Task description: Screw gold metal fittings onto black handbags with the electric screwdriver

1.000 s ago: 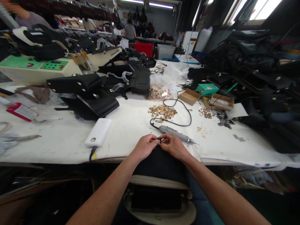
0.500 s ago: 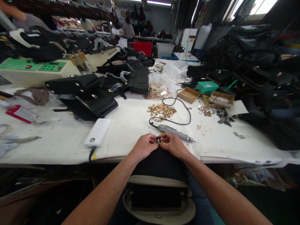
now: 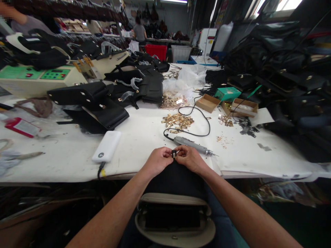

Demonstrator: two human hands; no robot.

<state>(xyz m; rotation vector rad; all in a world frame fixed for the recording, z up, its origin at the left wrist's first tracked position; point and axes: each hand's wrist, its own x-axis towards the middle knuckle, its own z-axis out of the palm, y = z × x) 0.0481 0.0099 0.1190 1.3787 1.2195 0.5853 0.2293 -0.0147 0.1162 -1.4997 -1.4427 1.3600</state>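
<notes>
A black handbag [image 3: 176, 184] with a beige-edged opening lies across my lap, its far end at the table edge. At that end, my left hand [image 3: 161, 159] and my right hand [image 3: 188, 157] pinch a small black piece with a pale metallic centre [image 3: 174, 154] from either side. Whether this piece is fixed to the bag I cannot tell. Just beyond my right hand lies a grey electric screwdriver [image 3: 193, 144] with its cord. Gold-coloured metal fittings [image 3: 178, 121] are heaped past it.
A white power bank [image 3: 107, 146] with a cable lies to the left, near black bags [image 3: 103, 113] and a beige machine [image 3: 38, 81]. Cardboard boxes [image 3: 208, 102], loose black plates [image 3: 247, 127] and tiny screws [image 3: 224, 140] lie to the right. Several people are in the background.
The camera view has shifted slightly. Both hands stay on the small piece, which looks tilted a little differently now.
</notes>
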